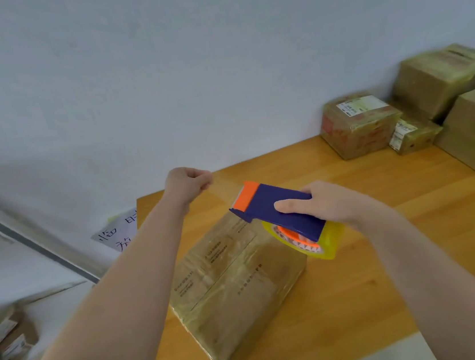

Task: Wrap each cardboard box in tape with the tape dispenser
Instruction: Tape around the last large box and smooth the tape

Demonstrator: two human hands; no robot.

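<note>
1. One tape dispenser (276, 211): my right fingers (288, 205) curl round it, above the one box (237, 284) lying before me on the counter (390, 265).
2. My left fingers (203, 181) pinch the tape strip (224, 188) stretched from it.
3. Four taped boxes (358, 127) crowd the counter's far right corner.

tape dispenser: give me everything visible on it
The tape dispenser has a dark blue plastic body with an orange front end and carries a yellowish roll on an orange hub. It is held tilted over the far end of the cardboard box. The right hand grips its rear; a faint clear strip seems to run to the pinching left hand.
</note>
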